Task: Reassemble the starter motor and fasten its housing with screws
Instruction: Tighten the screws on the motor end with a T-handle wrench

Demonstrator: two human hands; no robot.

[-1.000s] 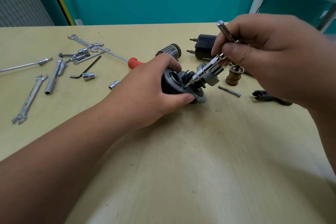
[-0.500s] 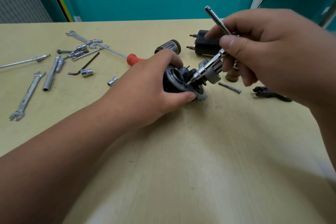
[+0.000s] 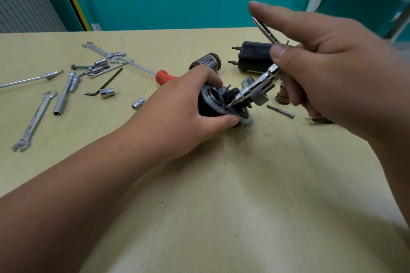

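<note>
My left hand point(image 3: 182, 108) grips the dark starter motor housing point(image 3: 216, 102), which lies on its side on the table with its metal flange facing right. My right hand point(image 3: 328, 68) pinches a slim silver screwdriver point(image 3: 255, 86) between thumb and fingers, its index finger stretched out. The driver's tip sits on a screw at the flange face. A grey end piece point(image 3: 258, 93) lies just behind the tip. A loose long screw point(image 3: 280, 111) rests on the table to the right.
The armature point(image 3: 209, 62) and a black cylindrical motor body point(image 3: 253, 57) lie behind the housing. A brass spool point(image 3: 282, 96) stands under my right hand. A red-handled screwdriver point(image 3: 164, 76), wrenches point(image 3: 33, 122), sockets point(image 3: 107, 92) and a hex key point(image 3: 106, 86) litter the left side.
My right hand has rolled the screwdriver between its fingers, and its index finger has lifted off and stretched out. The driver's tip stays on the flange; my left hand has kept its grip.
</note>
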